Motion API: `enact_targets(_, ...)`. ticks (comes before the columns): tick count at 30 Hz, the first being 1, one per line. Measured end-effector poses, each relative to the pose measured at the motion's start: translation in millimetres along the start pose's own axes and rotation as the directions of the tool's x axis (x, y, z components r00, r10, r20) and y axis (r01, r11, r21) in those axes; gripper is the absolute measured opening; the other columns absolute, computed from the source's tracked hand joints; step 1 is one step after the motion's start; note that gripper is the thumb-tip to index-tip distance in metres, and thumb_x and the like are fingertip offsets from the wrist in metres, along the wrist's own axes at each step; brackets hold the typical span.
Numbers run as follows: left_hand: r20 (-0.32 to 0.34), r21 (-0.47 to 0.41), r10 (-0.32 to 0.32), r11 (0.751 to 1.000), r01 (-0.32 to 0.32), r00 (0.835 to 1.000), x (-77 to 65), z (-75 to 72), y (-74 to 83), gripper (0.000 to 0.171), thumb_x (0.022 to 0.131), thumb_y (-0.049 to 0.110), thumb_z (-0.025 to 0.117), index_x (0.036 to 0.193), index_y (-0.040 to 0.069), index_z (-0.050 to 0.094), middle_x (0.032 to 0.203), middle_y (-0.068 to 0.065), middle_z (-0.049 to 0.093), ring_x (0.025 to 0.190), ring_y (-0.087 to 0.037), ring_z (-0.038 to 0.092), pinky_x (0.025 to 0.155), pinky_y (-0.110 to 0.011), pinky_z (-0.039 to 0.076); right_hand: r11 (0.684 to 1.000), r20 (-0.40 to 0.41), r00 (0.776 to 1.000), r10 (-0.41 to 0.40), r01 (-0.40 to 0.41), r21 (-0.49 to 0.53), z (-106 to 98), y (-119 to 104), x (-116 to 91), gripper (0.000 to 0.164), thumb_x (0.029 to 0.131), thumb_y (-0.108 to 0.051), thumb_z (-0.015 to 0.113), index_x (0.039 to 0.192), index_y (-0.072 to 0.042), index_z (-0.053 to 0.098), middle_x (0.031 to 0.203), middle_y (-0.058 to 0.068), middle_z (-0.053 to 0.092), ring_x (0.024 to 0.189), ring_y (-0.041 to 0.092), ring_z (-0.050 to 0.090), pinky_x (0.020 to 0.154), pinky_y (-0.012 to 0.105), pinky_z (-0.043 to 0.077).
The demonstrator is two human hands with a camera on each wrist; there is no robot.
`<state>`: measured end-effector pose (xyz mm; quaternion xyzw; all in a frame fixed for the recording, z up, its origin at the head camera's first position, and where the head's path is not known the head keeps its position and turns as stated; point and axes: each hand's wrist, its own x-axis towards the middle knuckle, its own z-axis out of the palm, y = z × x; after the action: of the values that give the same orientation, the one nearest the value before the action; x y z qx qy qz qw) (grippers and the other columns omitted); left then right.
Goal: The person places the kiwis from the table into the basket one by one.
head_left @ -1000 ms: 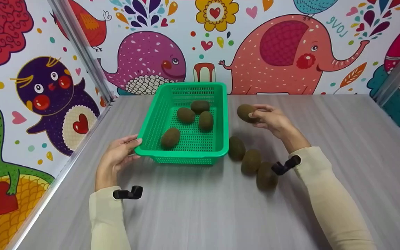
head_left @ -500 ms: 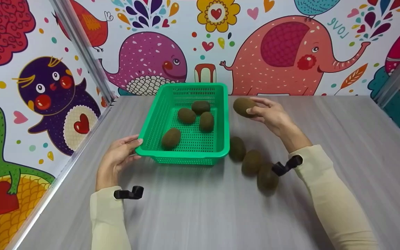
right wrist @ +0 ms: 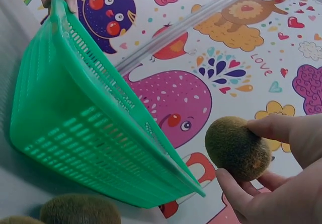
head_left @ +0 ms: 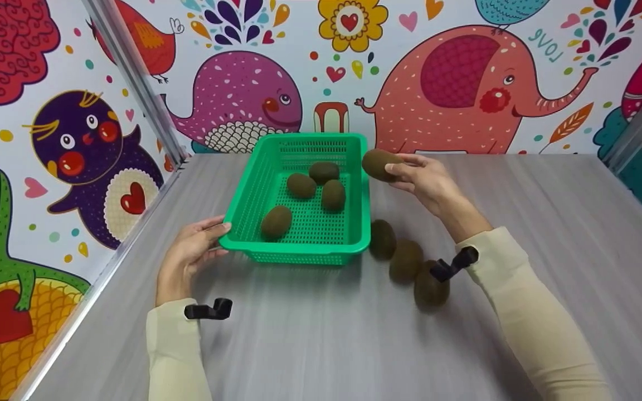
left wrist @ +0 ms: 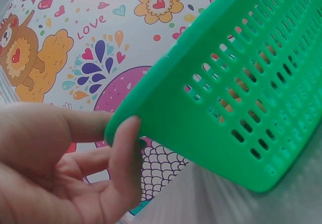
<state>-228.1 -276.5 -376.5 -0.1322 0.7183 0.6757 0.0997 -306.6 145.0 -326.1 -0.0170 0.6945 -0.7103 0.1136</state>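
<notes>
Fingers (right wrist: 234, 191) of the right hand (head_left: 431, 181) pinch a kiwi (head_left: 377, 165) just beside the green basket (head_left: 298, 246); the left hand (head_left: 187, 245) pinches its near-left corner (head_left: 229, 243).

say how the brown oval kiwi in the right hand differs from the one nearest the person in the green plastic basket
The held kiwi is pinched by the right hand; the basket kiwi lies untouched in the green basket. In the head view, the held kiwi points mostly sideways, while the basket kiwi tilts nearer front-to-back. Both are brown and oval.
</notes>
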Motion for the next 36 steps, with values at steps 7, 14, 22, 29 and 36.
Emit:
enact_targets(7,0.003,0.011,0.009,1.000,-0.009,1.000,-0.4,-0.1,0.1,0.059,0.102,0.019,0.059,0.154,0.003,0.037,0.088,0.010,0.067,0.073,-0.001,0.063,0.063,-0.016,0.055,0.999,-0.007,1.000,-0.018,0.018,-0.032,19.3,-4.9,3.8,0.051,0.098,-0.019,0.065,0.143,-0.004,0.046,0.135,0.011,0.048,0.128,0.028,0.056,0.110,0.036,0.047)
enact_targets(14,0.017,0.036,0.028,0.999,-0.028,0.999,-0.5,-0.6,-1.4,0.058,0.103,0.018,0.057,0.154,0.001,0.035,0.094,0.009,0.067,0.076,-0.001,0.064,0.065,-0.015,0.056,0.997,0.023,1.000,-0.021,0.023,-0.068,39.4,-7.4,7.7,0.052,0.097,-0.016,0.067,0.145,-0.007,0.048,0.140,0.015,0.049,0.126,0.029,0.059,0.108,0.036,0.049)
enact_targets(22,0.011,0.044,0.031,0.999,-0.032,0.999,-0.3,0.1,-0.5,0.059,0.103,0.018,0.057,0.154,0.001,0.035,0.096,0.008,0.067,0.079,-0.002,0.064,0.068,-0.016,0.056,0.996,0.077,0.997,0.004,0.003,-0.093,57.8,-7.4,10.6,0.053,0.097,-0.018,0.067,0.146,-0.010,0.048,0.145,0.012,0.048,0.129,0.028,0.058,0.106,0.037,0.051)
enact_targets(29,0.012,0.040,0.032,0.999,-0.033,0.999,-0.3,0.1,0.7,0.059,0.103,0.019,0.058,0.154,0.001,0.035,0.097,0.008,0.066,0.079,-0.002,0.064,0.068,-0.017,0.056,0.999,0.110,0.993,0.030,-0.025,-0.042,69.2,-9.3,18.7,0.053,0.099,-0.015,0.065,0.148,-0.010,0.046,0.147,0.012,0.048,0.134,0.029,0.053,0.109,0.041,0.049)
enact_targets(36,0.008,0.020,0.014,1.000,-0.015,1.000,0.3,-0.4,0.0,0.060,0.102,0.019,0.058,0.154,0.001,0.035,0.094,0.008,0.066,0.076,-0.003,0.063,0.067,-0.017,0.056,0.996,0.110,0.990,0.084,-0.083,-0.011,84.6,-5.8,31.2,0.054,0.097,-0.012,0.067,0.147,-0.009,0.048,0.145,0.014,0.050,0.132,0.030,0.055,0.112,0.041,0.046)
